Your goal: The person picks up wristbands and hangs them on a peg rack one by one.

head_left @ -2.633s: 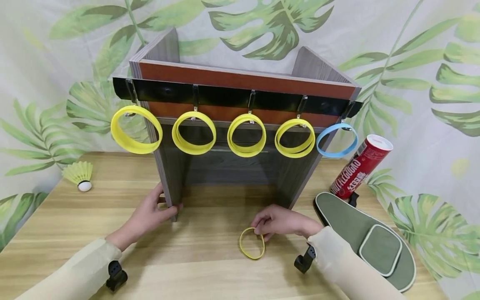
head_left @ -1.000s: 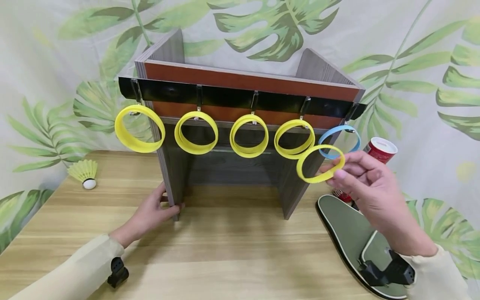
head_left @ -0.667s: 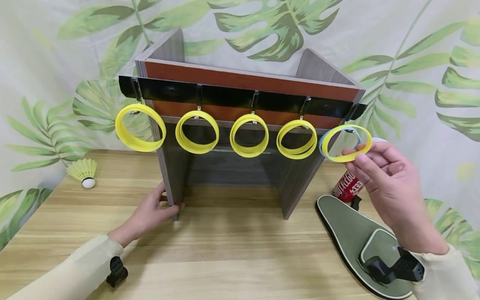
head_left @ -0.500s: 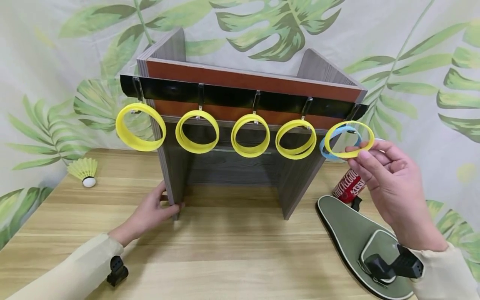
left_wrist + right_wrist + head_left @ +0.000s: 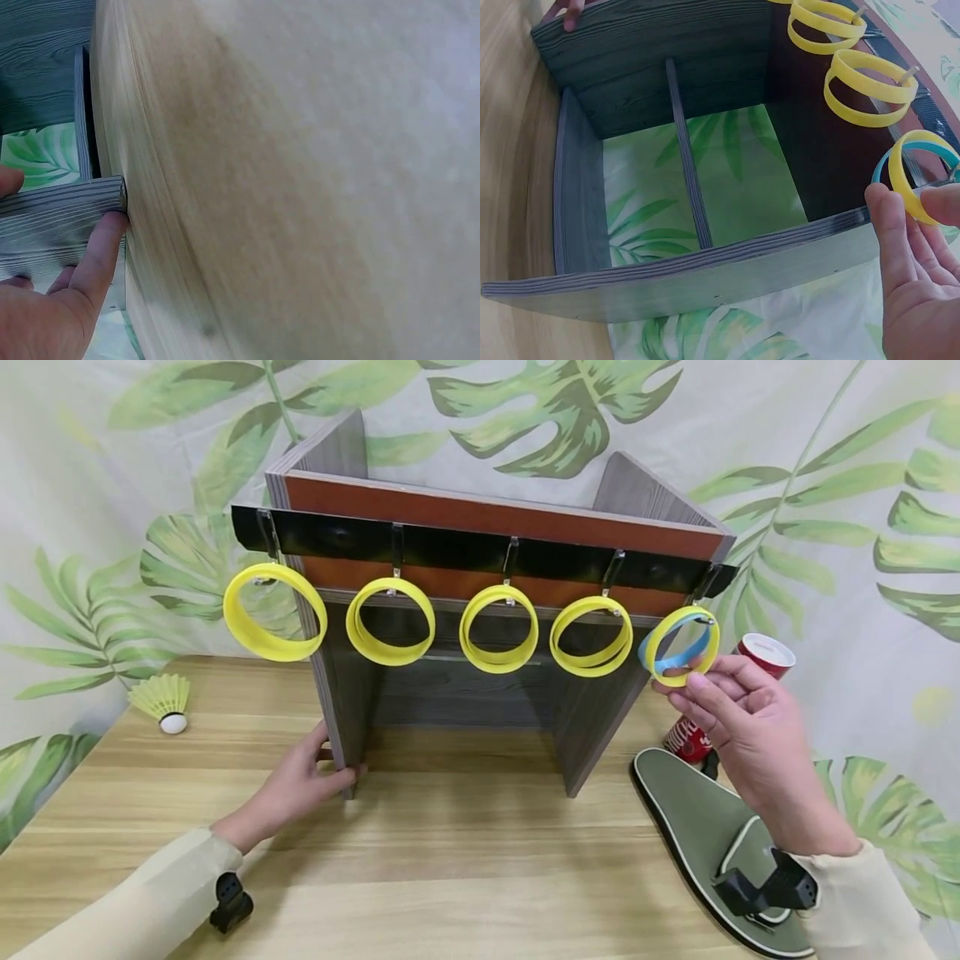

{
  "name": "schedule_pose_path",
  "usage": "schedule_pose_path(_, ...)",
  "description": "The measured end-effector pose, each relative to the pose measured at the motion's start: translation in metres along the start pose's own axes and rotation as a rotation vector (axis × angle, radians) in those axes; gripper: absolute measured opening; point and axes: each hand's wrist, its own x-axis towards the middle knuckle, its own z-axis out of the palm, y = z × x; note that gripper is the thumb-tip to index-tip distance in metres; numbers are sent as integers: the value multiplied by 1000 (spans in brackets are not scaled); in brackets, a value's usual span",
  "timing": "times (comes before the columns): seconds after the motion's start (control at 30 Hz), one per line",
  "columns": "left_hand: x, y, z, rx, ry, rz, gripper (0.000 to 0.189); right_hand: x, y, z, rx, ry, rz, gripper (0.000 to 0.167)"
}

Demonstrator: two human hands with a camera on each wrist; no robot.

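In the head view my right hand (image 5: 765, 752) pinches a thin yellow wristband (image 5: 712, 647) by its lower edge. This band stands upright at the rightmost hook (image 5: 703, 583), in front of a blue wristband (image 5: 678, 662) hanging there. The right wrist view shows the held band close against the blue one; whether the hook bears its weight I cannot tell. My left hand (image 5: 296, 789) grips the lower front edge of the grey wooden shelf's left side panel (image 5: 337, 710), thumb and fingers on opposite faces. Yellow wristbands (image 5: 499, 660) hang on the other hooks along the black strip (image 5: 450, 543).
A yellow shuttlecock (image 5: 161, 697) lies on the wooden table (image 5: 450, 877) at left. To the right are a green padded case (image 5: 690, 810) and a red can (image 5: 686, 739), partly hidden by my right hand. Leaf-print cloth (image 5: 810, 527) hangs behind the shelf.
My right hand has lifted the yellow wristband from the table up to the rightmost hook, overshot right, then shifted back left over the blue band. The left hand keeps its grip.
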Motion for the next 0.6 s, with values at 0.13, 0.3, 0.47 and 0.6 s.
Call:
schedule_pose_path(0.13, 1, -1, 1, -6, -5, -2, 66, -1, 2, 2, -21, -12, -5, 28)
schedule_pose_path(0.3, 2, 0, 1, 23, -3, -3, 69, -4, 2, 4, -41, -3, -6, 25)
schedule_pose_path(0.47, 3, 0, 1, 42, 9, 21, 69, -6, 4, 2, -57, -1, 4, 23)
schedule_pose_path(0.6, 3, 0, -1, 57, 4, 40, 69, -8, 7, 1, -86, -11, 31, 23)
